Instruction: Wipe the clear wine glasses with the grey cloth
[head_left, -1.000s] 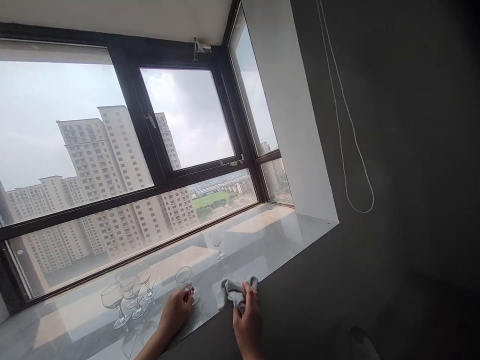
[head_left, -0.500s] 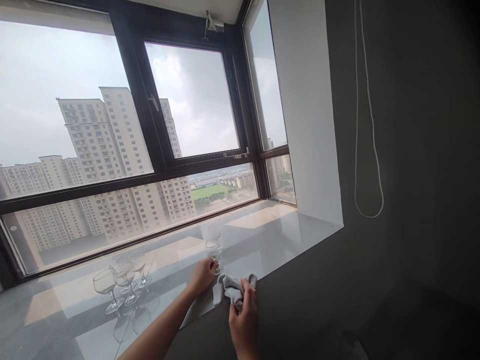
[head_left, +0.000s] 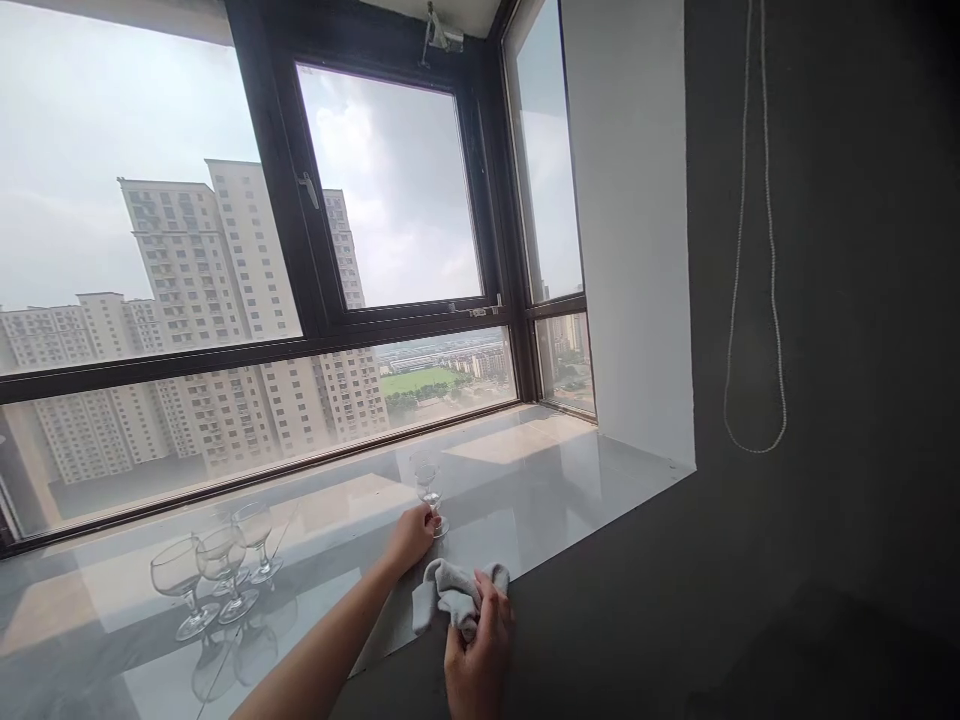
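Note:
My left hand (head_left: 412, 538) reaches over the windowsill, its fingers closed around the stem of a clear wine glass (head_left: 427, 478). The glass is upright, with its foot showing just right of my fingers. Close by, at the sill's front edge, my right hand (head_left: 481, 640) grips a bunched light grey cloth (head_left: 448, 588). The cloth is apart from the glass. To the left, several more stemmed glasses stand upright in a cluster, among them a front glass (head_left: 177, 570) and a rear glass (head_left: 253, 524).
The glossy pale sill (head_left: 555, 490) mirrors the glasses and ends at a front edge above a dark wall. Behind it is a dark-framed window (head_left: 405, 330) with tall buildings outside. A looped blind cord (head_left: 780, 380) hangs on the right.
The view has shifted slightly, so the glass cluster appears farther left. My left hand stays on its glass. My right hand and the cloth have moved slightly left and down in view.

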